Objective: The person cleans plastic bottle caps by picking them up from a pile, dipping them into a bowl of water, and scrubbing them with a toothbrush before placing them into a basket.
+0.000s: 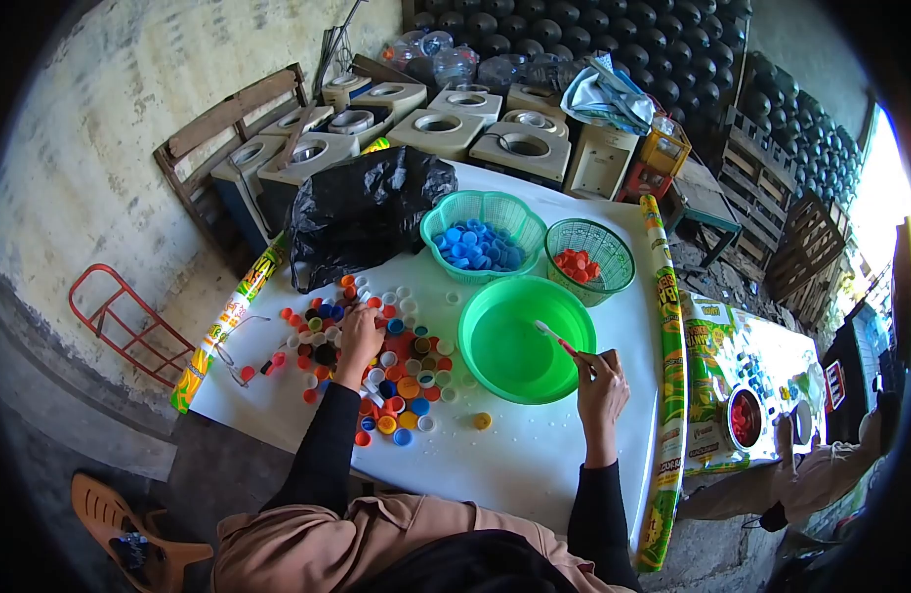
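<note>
My right hand (602, 388) is closed on the handle of a toothbrush (557, 338), whose white bristle head points over the green basin (472, 348). The basin looks to have shallow water in it. On the left, my left hand (361, 344) reaches into a loose spread of mixed bottle caps (408, 387). Its fingers are bent down among them, and whatever they pinch is hidden. The caps are red, orange, blue, white and black. A single yellow cap (483, 421) lies apart, near the front of the basin.
Behind the basin stand a light green basket (438, 212) of blue caps and a darker green basket (614, 259) of red caps. A black plastic bag (362, 203) lies at the back left. Glasses (234, 336) rest near the left edge. Another person's arm (821, 479) is at right.
</note>
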Demonstrator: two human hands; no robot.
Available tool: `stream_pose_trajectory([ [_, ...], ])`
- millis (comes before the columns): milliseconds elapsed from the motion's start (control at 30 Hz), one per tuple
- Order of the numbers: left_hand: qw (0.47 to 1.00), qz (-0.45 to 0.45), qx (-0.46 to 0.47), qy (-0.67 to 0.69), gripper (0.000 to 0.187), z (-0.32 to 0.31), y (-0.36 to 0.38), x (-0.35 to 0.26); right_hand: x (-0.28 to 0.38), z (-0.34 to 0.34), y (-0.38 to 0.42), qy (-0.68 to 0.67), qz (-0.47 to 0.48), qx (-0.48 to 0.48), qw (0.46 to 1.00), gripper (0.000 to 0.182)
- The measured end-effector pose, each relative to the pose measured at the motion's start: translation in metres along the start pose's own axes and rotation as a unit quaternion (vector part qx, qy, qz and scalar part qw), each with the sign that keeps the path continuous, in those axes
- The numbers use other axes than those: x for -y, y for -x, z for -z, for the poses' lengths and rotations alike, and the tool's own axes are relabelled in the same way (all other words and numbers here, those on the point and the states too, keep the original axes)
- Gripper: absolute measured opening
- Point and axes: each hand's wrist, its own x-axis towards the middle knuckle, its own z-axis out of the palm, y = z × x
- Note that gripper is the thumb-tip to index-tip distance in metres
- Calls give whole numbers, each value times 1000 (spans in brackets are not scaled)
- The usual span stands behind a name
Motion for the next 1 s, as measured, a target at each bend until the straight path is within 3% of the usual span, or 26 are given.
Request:
stream_pose_trajectory([
  [100,998,-46,-46,14,23,-6,-6,2,0,1,0,1,2,0,1000,7],
  [433,992,-74,-64,-79,3,-27,-26,0,7,7,0,19,11,10,1000,8],
  [567,993,-81,-85,-28,3,-15,-20,-8,6,4,2,30,51,1,998,10],
  [667,987,-94,-88,94,5,11,-22,-40,8,6,2,37,56,51,996,8],
  [733,947,-44,-8,318,8,22,-20,-76,14,10,2,6,58,38,998,8],
  [833,830,24,93,549,15,14,-14,-135,21,14,1,-54,-2,38,998,10],
  [900,747,79,165,639,15,-7,-13,-157,23,14,0,-98,-37,34,994,11],
  [1000,688,139,232,673,9,-21,-14,-179,28,15,1,-189,-54,29,980,12],
])
